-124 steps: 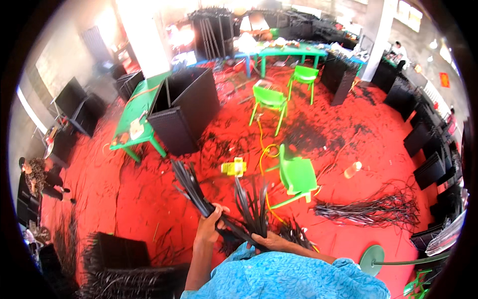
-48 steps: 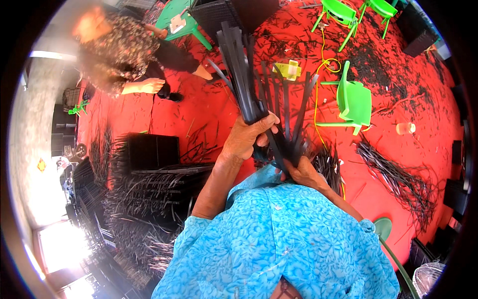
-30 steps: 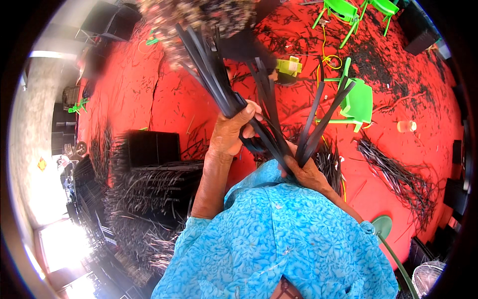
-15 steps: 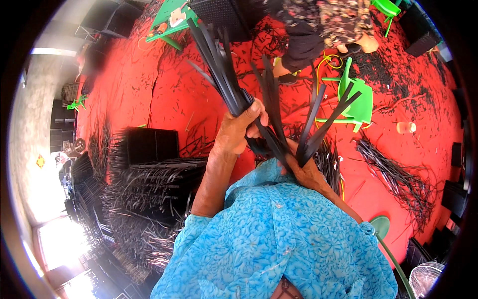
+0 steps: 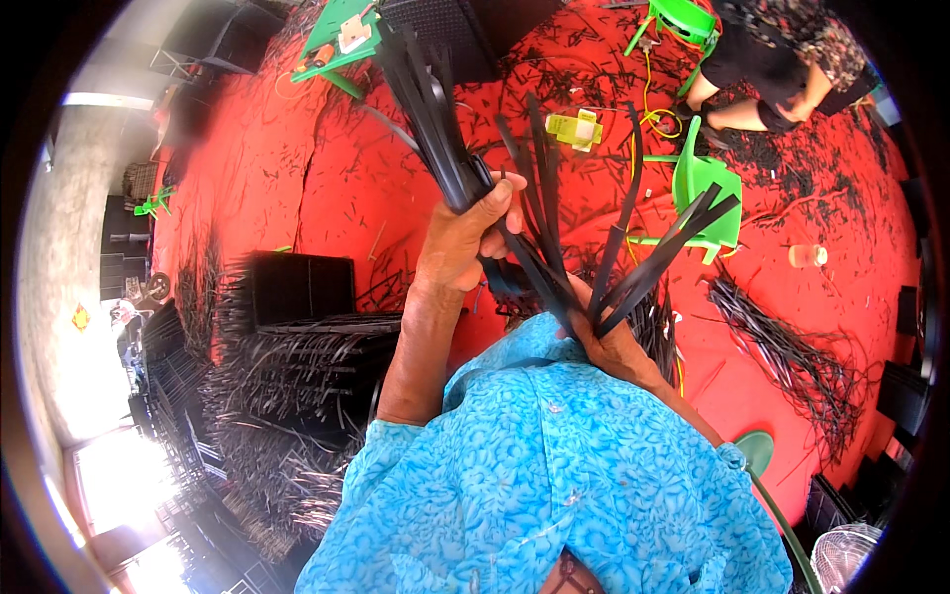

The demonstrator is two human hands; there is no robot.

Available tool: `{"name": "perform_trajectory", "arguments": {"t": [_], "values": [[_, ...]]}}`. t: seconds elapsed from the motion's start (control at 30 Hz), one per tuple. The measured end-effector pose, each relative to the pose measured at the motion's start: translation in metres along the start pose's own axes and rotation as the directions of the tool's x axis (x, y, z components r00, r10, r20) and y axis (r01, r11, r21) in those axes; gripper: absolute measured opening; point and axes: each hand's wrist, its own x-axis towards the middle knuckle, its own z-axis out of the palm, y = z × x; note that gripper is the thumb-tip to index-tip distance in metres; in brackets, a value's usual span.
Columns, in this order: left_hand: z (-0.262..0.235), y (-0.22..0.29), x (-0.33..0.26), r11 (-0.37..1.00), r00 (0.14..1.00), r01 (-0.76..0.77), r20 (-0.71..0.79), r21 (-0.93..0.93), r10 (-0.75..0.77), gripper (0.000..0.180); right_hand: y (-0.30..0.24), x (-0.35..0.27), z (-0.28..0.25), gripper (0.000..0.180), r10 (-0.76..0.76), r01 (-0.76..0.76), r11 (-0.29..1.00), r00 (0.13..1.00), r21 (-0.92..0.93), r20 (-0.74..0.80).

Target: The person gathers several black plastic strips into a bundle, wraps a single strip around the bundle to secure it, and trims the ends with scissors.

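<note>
My left hand [image 5: 473,230] is closed round a thick bundle of flat black strips [image 5: 435,134], whose long ends fan upward and to the left. Lower and to the right, my right hand [image 5: 606,337] grips more black strips [image 5: 544,203], loosely splayed upward and outward. Some strips run between the two hands, in front of my blue patterned shirt [image 5: 554,436]. The fingers of my right hand are partly hidden behind the strips.
A stack of black woven pieces with frayed ends [image 5: 307,376] stands at the left. On the red floor sheet [image 5: 376,228] lie a heap of black strips [image 5: 792,361], a yellow box [image 5: 574,129] and a jar [image 5: 807,255]. A green chair [image 5: 714,193] and another person [image 5: 782,69] are beyond.
My left hand has shifted slightly left and down with its bundle. The strips in my right hand have swung a little to the right. The other person has moved right, uncovering the yellow box.
</note>
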Motion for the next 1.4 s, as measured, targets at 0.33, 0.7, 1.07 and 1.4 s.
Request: {"name": "perform_trajectory", "arguments": {"t": [0.33,0.7,1.07,1.4], "values": [[-0.012,-0.002,0.000,0.997,1.000,0.022,0.008,-0.073,-0.021,0.018,0.012,-0.004,0.004,0.038,0.039,-0.034,0.962,0.999,0.272,-0.015],[-0.015,-0.015,-0.007,0.975,0.994,0.061,-0.073,-0.212,-0.078,0.019,0.028,-0.009,0.008,0.033,-0.040,0.095,0.949,0.982,0.300,-0.185],[-0.025,-0.014,-0.006,0.956,0.964,0.266,0.042,-0.124,-0.263,0.024,0.037,-0.019,-0.004,0.033,-0.064,0.068,0.994,0.997,0.085,-0.053],[-0.005,-0.015,-0.011,0.960,0.961,0.277,0.009,-0.037,-0.276,0.015,0.013,-0.011,-0.006,0.036,0.238,-0.222,0.949,0.970,0.223,-0.044]]}}
